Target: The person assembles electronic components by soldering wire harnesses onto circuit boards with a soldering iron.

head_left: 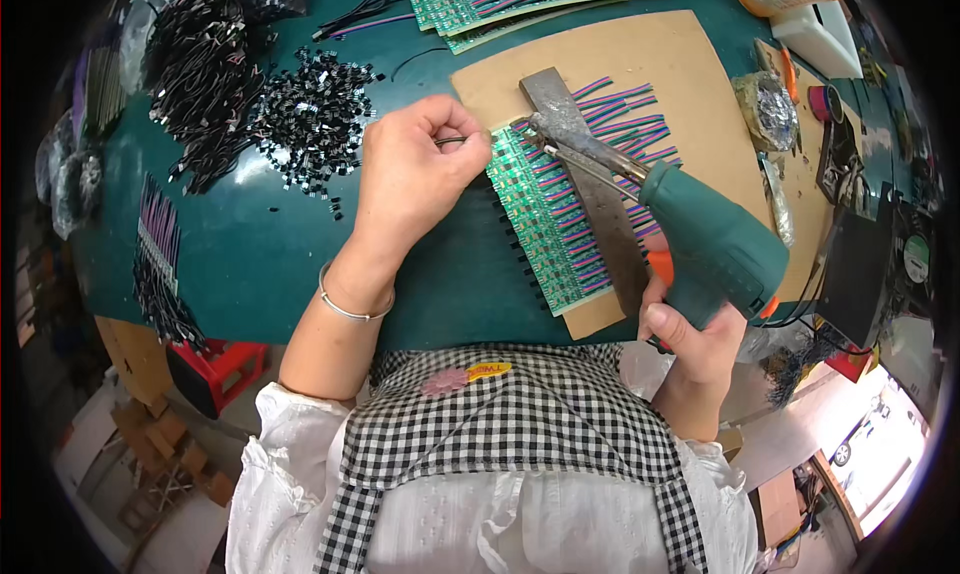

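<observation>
My right hand point(695, 334) is wrapped round the grip of a green soldering gun point(715, 234) with an orange trigger. Its metal tip reaches the top end of a green circuit board panel point(540, 224), close to my left hand point(425, 159). Thumb and fingers of that hand pinch a thin black wire point(452, 140); its far end is hidden. Rows of pink, blue and dark wires point(640, 134) run off the panel's right side. Across them lies a flat metal bar point(590, 174), over a cardboard sheet point(685, 64).
Left of the panel are a pile of small black connectors point(315, 114) and a heap of black cables point(205, 64). A wired strip point(158, 244) lies at the table's left edge. More green panels point(470, 9) are at the back. A foil-wrapped lump point(766, 112) and a white block point(820, 39) stand right.
</observation>
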Demonstrator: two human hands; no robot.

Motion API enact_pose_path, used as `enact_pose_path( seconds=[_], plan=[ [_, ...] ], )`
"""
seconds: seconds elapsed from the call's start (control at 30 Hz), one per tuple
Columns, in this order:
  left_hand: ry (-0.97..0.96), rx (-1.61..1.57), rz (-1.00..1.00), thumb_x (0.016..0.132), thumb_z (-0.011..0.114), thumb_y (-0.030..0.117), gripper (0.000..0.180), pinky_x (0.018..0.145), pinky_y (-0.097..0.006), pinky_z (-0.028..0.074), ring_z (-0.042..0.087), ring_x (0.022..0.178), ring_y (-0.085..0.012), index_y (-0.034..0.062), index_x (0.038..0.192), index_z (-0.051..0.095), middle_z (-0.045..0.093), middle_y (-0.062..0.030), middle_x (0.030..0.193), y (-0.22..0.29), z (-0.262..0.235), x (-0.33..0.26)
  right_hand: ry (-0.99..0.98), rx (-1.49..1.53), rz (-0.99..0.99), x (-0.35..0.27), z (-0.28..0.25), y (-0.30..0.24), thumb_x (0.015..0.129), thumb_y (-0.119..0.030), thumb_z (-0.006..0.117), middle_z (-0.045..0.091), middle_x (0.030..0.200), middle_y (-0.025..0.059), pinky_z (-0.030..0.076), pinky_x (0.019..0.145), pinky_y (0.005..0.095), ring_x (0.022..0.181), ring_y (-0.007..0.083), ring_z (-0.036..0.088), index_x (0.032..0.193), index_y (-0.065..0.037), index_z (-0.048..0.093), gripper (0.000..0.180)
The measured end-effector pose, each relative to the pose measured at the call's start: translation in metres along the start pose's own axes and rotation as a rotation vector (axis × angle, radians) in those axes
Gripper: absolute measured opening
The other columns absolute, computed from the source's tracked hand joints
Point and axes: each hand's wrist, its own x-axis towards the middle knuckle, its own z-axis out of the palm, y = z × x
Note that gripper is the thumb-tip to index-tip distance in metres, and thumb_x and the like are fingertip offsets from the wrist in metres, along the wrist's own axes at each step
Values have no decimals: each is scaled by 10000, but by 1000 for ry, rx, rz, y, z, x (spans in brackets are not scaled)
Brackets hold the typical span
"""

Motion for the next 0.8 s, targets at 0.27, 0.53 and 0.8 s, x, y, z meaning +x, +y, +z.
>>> enact_pose_path(
  seconds=[0.27, 0.53, 0.8],
  plan=[
    [28, 14, 66, 733, 696, 95, 102, 512, -226, 444, 539, 505, -58, 1, 750, 660, 600, -22, 558, 0, 2, -6, 111, 29, 45, -7, 3, -7, 688, 45, 742, 599, 1129, 187, 500, 563, 246, 716, 139, 592, 1226, 42, 495, 592],
    [107, 106, 170, 735, 701, 62, 71, 450, -220, 410, 501, 444, -53, 12, 729, 651, 561, -21, 511, 2, 9, -13, 63, -15, 30, -8, 1, -4, 700, 42, 745, 616, 1095, 142, 491, 634, 253, 749, 131, 586, 1162, 40, 546, 503],
    [132, 169, 204, 733, 694, 58, 78, 425, -240, 392, 475, 410, -74, 21, 718, 627, 530, -26, 484, 3, 9, -15, 29, -103, 20, -7, 1, -1, 728, 11, 748, 628, 929, 72, 482, 640, 245, 750, 121, 583, 1085, 32, 582, 395]
  ],
)
